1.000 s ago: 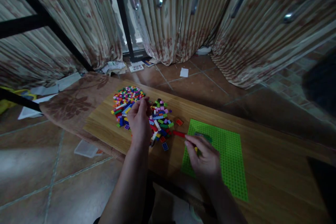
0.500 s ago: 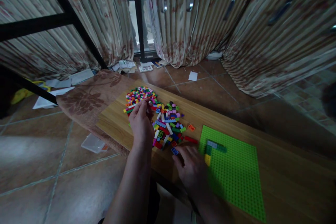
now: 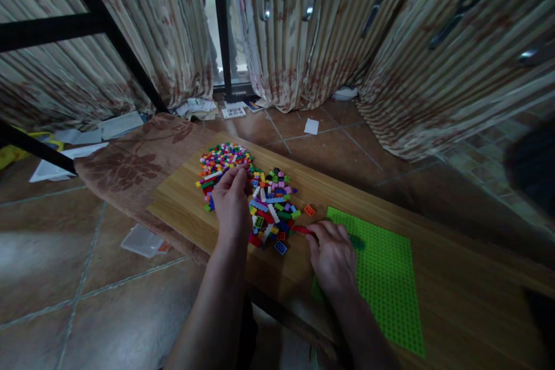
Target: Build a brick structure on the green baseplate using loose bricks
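My left hand (image 3: 234,202) is over the loose toy bricks, its fingers pinched together. What they hold, if anything, is hidden. My right hand (image 3: 333,257) has its thumb and fingers closed at the right end of a long red brick (image 3: 300,229), which lies at the edge of the heap of mixed bricks (image 3: 273,202). A blue brick (image 3: 281,247) lies on the table to the left of that hand, and an orange brick (image 3: 309,210) lies just beyond it. Partly under the right hand is a green baseplate (image 3: 385,277); a dark green brick (image 3: 358,242) on it shows past the knuckles.
A pile of small colourful bricks (image 3: 228,153) covers the table's far left part. The wooden table (image 3: 173,193) has a brown patterned cloth (image 3: 134,156) at its left end. A clear plastic box (image 3: 143,241) and papers (image 3: 311,126) lie on the tiled floor.
My right hand has moved away from the blue brick, forward and right, to the long red brick. My left hand stays over the bricks. The view has shifted slightly.
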Motion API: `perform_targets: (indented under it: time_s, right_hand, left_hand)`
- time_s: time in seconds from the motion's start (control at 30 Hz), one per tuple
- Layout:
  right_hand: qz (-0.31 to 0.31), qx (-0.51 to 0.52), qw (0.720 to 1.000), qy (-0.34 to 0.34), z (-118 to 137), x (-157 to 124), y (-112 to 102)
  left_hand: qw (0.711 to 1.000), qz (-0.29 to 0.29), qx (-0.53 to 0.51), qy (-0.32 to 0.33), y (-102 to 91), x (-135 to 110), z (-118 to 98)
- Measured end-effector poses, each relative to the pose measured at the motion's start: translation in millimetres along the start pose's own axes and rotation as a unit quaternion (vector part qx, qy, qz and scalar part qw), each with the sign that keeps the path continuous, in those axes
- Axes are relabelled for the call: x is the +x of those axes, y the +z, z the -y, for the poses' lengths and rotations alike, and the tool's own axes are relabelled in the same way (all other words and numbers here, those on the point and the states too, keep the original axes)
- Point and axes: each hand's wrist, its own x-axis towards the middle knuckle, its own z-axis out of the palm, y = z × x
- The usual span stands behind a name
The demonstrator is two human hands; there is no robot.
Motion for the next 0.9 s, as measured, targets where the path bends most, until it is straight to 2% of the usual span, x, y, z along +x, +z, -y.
perform_targets:
  time_s: [0.1, 0.2, 0.33, 0.4, 0.47, 0.67, 0.83, 0.9]
  right_hand:
    - [-0.011, 0.066, 0.997, 0.024, 3.2, 2.3, -7.9]
    - [-0.046, 0.171, 0.980, 0.087, -13.0, -0.8, -30.4]
    - [-0.119, 0.237, 0.937, 0.228, -60.3, -14.9, -65.4]
    - [-0.146, 0.253, 0.916, 0.274, -80.4, -23.8, -75.4]
    - [-0.136, 0.274, 0.907, 0.289, -91.3, -31.7, -78.7]
    - [-0.029, 0.324, 0.915, 0.237, -90.4, -46.7, -72.4]
    - [0.007, 0.199, 0.970, 0.141, -87.1, -52.1, -72.6]
    - [0.025, 0.150, 0.983, 0.106, -86.4, -53.2, -70.8]
  left_hand:
    - [0.997, 0.063, 0.052, 0.007, 7.3, -10.2, 1.9]
    - [0.978, 0.178, 0.107, 0.002, 15.5, -23.7, 5.3]
    - [0.916, 0.330, 0.228, 0.020, 25.7, -42.2, 17.7]
    - [0.876, 0.376, 0.298, 0.049, 30.3, -50.4, 26.1]
    - [0.844, 0.411, 0.338, 0.065, 34.5, -57.5, 34.3]
    - [0.791, 0.458, 0.401, 0.060, 43.9, -73.1, 51.6]
    - [0.760, 0.465, 0.448, 0.075, 47.1, -78.3, 59.9]
    - [0.749, 0.462, 0.468, 0.084, 47.8, -78.4, 62.1]
